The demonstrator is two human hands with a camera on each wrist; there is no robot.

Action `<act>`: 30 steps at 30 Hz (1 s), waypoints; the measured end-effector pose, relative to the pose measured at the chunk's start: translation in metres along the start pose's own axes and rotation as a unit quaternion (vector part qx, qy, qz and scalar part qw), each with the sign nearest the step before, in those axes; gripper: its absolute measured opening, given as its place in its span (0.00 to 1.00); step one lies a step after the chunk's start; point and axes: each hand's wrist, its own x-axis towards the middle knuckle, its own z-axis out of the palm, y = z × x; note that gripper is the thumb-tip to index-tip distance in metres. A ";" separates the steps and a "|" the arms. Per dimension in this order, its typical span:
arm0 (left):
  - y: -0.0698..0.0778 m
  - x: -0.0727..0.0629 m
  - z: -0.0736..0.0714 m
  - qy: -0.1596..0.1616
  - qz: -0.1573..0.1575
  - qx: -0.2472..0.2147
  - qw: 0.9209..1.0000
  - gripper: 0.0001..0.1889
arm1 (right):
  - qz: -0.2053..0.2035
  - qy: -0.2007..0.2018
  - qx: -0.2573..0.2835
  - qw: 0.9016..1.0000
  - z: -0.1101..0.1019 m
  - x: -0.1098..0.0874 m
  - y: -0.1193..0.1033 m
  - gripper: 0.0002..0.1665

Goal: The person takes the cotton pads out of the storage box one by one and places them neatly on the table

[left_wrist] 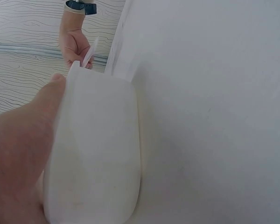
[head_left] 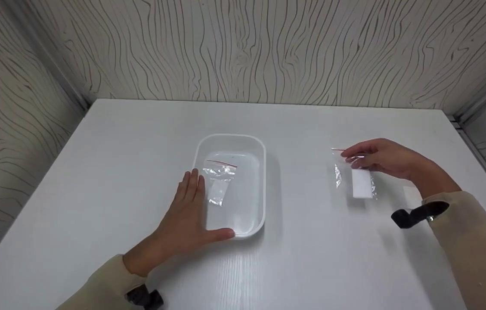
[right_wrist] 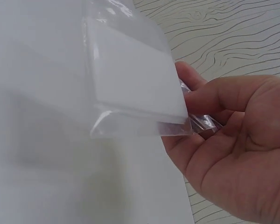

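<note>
A white plastic tub (head_left: 264, 189) stands on the table with a small clear zip bag (head_left: 219, 189) lying inside; something white shows in that bag. Against the tub's near-left corner rests my left hand (head_left: 181, 226), its fingers straight along the side and its thumb by the near rim. In the left wrist view the tub's outer wall (left_wrist: 95, 144) lies beside that hand. Off to the right of the tub, my right hand (head_left: 391, 159) pinches another clear zip bag (head_left: 338, 172) near its top. A flat white block (right_wrist: 130, 70) sits in this bag, hanging below the fingers.
A pale flat piece (head_left: 412, 196) lies on the white table (head_left: 148, 142) by my right forearm, partly hidden by it. Wood-patterned panels (head_left: 243, 51) rise behind and at the sides of the table.
</note>
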 end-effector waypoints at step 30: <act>0.000 0.001 0.000 0.009 0.009 0.012 1.000 0.71 | -0.035 0.006 0.017 0.999 -0.012 -0.006 0.044 0.36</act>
